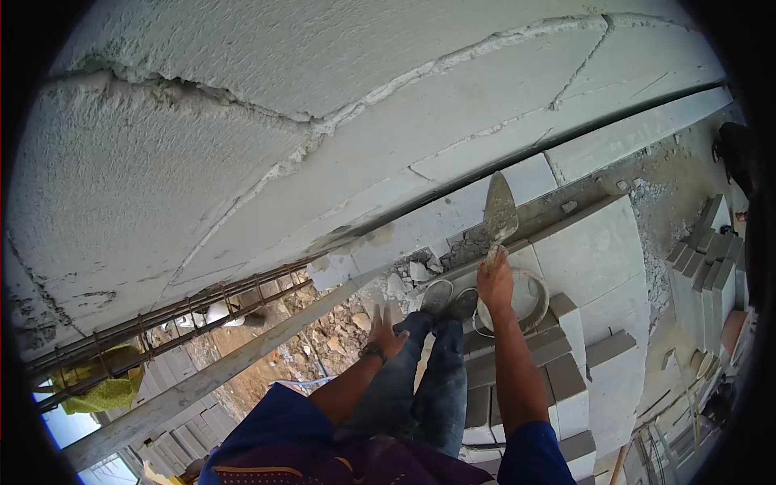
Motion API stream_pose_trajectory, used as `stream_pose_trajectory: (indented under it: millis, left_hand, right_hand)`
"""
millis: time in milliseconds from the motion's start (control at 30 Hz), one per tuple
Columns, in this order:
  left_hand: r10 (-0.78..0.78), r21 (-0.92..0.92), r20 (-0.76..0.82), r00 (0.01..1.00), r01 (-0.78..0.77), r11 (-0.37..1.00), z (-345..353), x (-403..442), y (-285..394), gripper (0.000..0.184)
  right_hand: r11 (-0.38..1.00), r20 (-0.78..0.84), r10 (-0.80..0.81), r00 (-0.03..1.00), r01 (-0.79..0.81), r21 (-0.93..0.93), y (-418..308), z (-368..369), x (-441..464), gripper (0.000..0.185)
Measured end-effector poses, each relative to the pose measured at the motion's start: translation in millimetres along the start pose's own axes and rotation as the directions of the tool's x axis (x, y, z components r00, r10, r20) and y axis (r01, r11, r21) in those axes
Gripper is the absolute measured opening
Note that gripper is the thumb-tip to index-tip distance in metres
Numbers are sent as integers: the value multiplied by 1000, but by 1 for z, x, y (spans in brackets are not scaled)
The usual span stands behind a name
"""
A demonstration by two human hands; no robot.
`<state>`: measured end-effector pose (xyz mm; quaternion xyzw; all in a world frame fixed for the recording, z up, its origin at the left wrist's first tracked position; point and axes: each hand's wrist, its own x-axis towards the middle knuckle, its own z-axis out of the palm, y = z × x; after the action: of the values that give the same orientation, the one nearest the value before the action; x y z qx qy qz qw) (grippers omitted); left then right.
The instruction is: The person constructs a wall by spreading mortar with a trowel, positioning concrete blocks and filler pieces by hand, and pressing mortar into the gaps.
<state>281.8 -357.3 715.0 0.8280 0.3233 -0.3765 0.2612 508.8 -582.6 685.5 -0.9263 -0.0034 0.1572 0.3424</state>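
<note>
Bucket (529,301) on blocks (555,358), right of the shoes (449,301), wall (453,105) before them, rubble (408,275) between

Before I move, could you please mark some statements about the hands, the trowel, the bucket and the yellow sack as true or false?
1. The right hand holds the trowel. True.
2. The left hand is gripping a brick. False: it is open, with its fingers spread.
3. The trowel's blade points back at the shoes. False: it points away from them, toward the cracked wall.
4. A yellow sack is at the steel bars. True.
5. The bucket is between the shoes. False: it is to the right of both.
</note>
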Motion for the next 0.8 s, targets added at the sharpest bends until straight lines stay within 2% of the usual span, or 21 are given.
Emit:
stream_pose_trajectory:
  millis: [33, 100, 167, 267, 300, 333, 400, 433, 467, 500, 533, 567, 667, 700, 800]
  left_hand:
    - [13, 51, -18, 1000, -12, 999, 2, -4, -17, 105]
    - [-69, 17, -49, 996, 70, 997, 0, -6, -41, 105]
    - [-129, -62, -123, 984, 122, 991, 7, 2, -72, 104]
    - [-194, 76, -62, 979, 199, 977, -41, -4, -67, 102]
    - [-92, 269, -134, 987, 126, 955, -36, 3, -88, 100]
    - [-120, 309, -122, 985, 153, 939, -42, 2, -97, 99]
    - [-165, 396, -105, 981, 194, 898, -64, 13, -111, 98]
    - [-186, 367, -80, 979, 203, 908, -73, 19, -122, 93]
    - [-148, 376, -95, 984, 173, 910, -76, 25, -139, 92]
    - [-107, 384, -108, 988, 141, 912, -75, 36, -160, 91]
    - [-63, 393, -123, 990, 107, 913, -80, 42, -167, 90]
    - [150, 481, -266, 952, -4, 877, -83, 45, -173, 81]
    - [211, 411, -290, 933, -78, 908, -116, 54, -162, 75]
    - [296, 531, -288, 911, -106, 841, -117, 63, -166, 71]
    - [577, 715, -182, 796, -295, 633, -122, 86, -169, 71]
  right_hand:
    - [1000, 41, 13, 999, -13, 4, -16, 21, -18, 58]
    - [1000, 105, 18, 994, -20, 14, -43, 63, -54, 57]
    - [996, 332, 81, 940, -66, -57, -85, 80, -78, 57]
    - [997, 526, -15, 850, 54, -58, -122, 98, -105, 55]
    - [993, 571, -61, 819, 109, -51, -128, 103, -109, 55]
    - [986, 614, -104, 782, 162, -40, -132, 106, -114, 54]
    - [995, 529, -53, 847, 88, -43, -137, 103, -120, 54]
    - [998, 502, -12, 865, 39, -43, -136, 99, -120, 54]
    - [999, 478, 33, 878, -13, -45, -132, 95, -122, 54]
    - [996, 472, 12, 882, 29, -79, -121, 102, -125, 64]
    - [992, 522, -12, 853, 75, -100, -123, 98, -124, 63]
    - [985, 569, -35, 822, 123, -117, -126, 94, -121, 63]
    - [957, 648, -105, 754, 255, -141, -128, 100, -115, 61]
    - [946, 663, -125, 738, 291, -145, -130, 102, -115, 60]
    - [957, 685, -141, 715, 276, -92, -126, 101, -110, 58]
